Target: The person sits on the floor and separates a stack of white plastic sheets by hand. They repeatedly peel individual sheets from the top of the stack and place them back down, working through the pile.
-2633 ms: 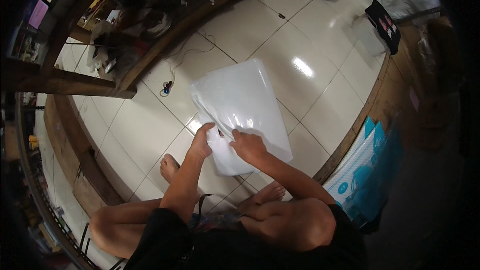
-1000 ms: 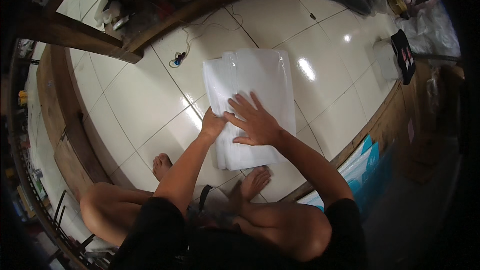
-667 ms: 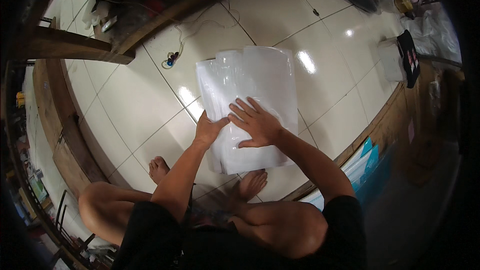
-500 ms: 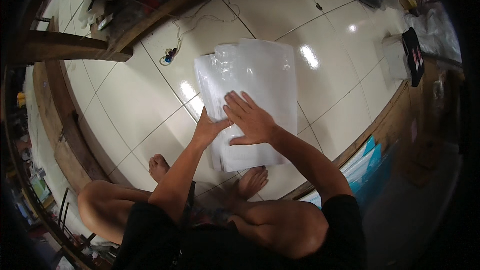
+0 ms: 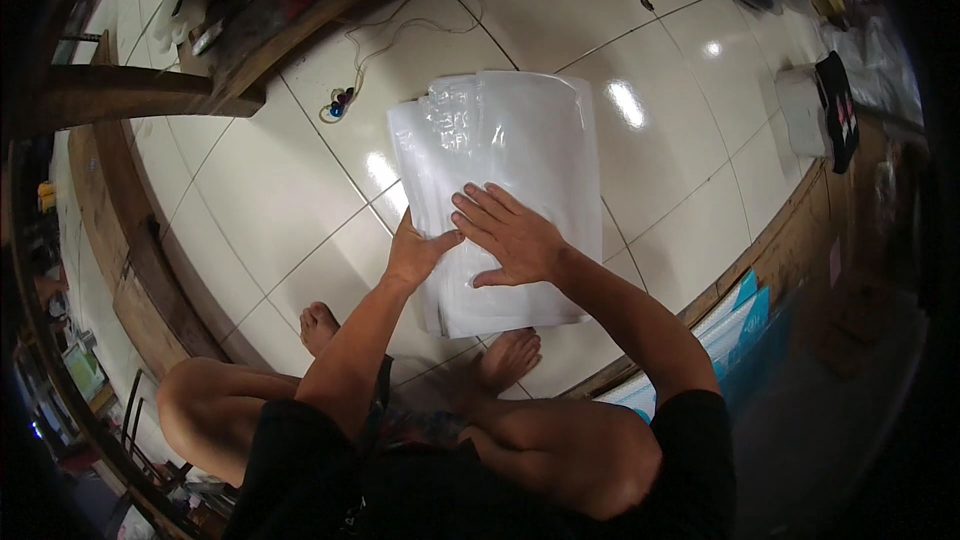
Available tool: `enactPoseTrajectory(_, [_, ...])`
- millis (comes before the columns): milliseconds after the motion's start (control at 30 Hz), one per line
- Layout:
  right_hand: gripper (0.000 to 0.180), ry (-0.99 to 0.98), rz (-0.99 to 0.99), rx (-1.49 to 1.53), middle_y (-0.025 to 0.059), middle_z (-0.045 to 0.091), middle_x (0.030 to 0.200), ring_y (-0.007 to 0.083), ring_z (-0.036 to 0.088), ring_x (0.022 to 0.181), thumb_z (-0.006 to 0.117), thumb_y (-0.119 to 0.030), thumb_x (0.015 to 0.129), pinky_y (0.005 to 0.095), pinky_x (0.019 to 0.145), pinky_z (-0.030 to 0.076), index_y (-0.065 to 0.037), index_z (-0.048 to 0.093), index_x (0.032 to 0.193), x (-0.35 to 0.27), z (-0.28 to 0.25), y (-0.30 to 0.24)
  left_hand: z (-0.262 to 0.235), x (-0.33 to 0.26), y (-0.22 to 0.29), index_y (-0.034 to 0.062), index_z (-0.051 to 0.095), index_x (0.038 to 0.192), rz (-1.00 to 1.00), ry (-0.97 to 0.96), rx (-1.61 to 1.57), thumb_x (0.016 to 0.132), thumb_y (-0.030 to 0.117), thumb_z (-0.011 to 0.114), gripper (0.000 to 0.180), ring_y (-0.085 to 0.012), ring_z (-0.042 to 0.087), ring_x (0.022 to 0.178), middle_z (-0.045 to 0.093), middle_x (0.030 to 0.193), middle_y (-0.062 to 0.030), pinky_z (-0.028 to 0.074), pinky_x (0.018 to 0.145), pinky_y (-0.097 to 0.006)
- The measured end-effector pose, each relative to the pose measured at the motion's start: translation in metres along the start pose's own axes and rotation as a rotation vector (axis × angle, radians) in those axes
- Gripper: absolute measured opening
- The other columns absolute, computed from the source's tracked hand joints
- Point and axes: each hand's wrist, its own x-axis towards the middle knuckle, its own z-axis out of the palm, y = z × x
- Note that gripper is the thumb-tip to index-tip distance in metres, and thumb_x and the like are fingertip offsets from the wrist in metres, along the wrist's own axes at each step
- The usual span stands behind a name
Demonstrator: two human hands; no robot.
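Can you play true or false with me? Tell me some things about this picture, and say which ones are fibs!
1. The right hand rests on top of the shiny white stack. True.
2. The white stack sits on a wooden table. False: it is on the tiled floor.
3. The left hand is at the stack's left edge. True.
4. The person wears boots. False: the feet are bare.
5. The person's sleeves are black. True.
6. The blue-and-white packages are left of the stack. False: the blue-and-white packages are on its right.

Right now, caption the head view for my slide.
Left hand at left edge of a glossy white stack, right hand spread over it.
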Motion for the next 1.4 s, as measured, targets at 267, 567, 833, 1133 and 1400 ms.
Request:
enactPoseTrajectory(267, [0.082,-0.068,0.049,0.021,0.0089,0.031,0.15,0.0309,0.023,0.14,0.067,-0.056,0.074,0.0481,0.117,0.014,-0.015,0.041,0.14,-0.036,-0.018,0.017,0.002,-0.002,0.004,-0.0025,0.047,0.121,-0.021,0.024,0.021,0.073,0.008,0.076,0.057,-0.0204,0.063,0.094,0.064,0.108,-0.0132,0.053,0.081,-0.032])
enactPoseTrajectory(567, [0.08,-0.383,0.654,-0.304,0.0098,0.027,0.152,0.035,0.014,0.143,0.074,-0.046,0.068,0.0603,0.114,0.006,-0.017,0.045,0.138,-0.273,-0.091,0.086,0.005,-0.002,0.014,-0.003,0.047,0.121,-0.057,0.019,0.07,0.073,0.009,0.076,0.058,-0.0215,0.064,0.092,0.064,0.105,-0.0141,0.054,0.08,-0.033])
enactPoseTrajectory(833, [0.063,0.549,0.977,-0.257,0.0191,0.042,0.141,0.0362,0.035,0.132,0.065,-0.022,0.085,0.0425,0.112,0.026,0.0,0.039,0.139,-0.241,-0.103,0.077,0.004,-0.01,0.018,-0.0022,0.048,0.12,-0.048,0.022,-0.017,0.074,0.007,0.074,0.054,-0.0205,0.064,0.092,0.064,0.104,-0.013,0.053,0.081,-0.032])
enactPoseTrajectory(1133, [0.078,0.008,0.075,-0.041,0.0081,0.031,0.15,0.0306,0.023,0.14,0.064,-0.057,0.076,0.0565,0.114,0.014,-0.019,0.041,0.14,0.015,-0.002,-0.002,-0.001,0.0,0.003,-0.0007,0.049,0.124,0.038,0.034,0.043,0.078,0.007,0.071,0.051,-0.0189,0.062,0.096,0.063,0.107,-0.0099,0.051,0.084,-0.03])
enactPoseTrajectory(1400, [0.076,-0.103,0.421,-0.171,0.0121,0.029,0.151,0.0346,0.02,0.141,0.068,-0.051,0.075,0.0584,0.114,0.009,-0.019,0.044,0.14,-0.158,-0.041,0.074,0.002,-0.006,0.009,-0.0037,0.05,0.117,-0.076,0.036,0.035,0.075,0.008,0.074,0.05,-0.0203,0.064,0.089,0.065,0.103,-0.0138,0.053,0.078,-0.032])
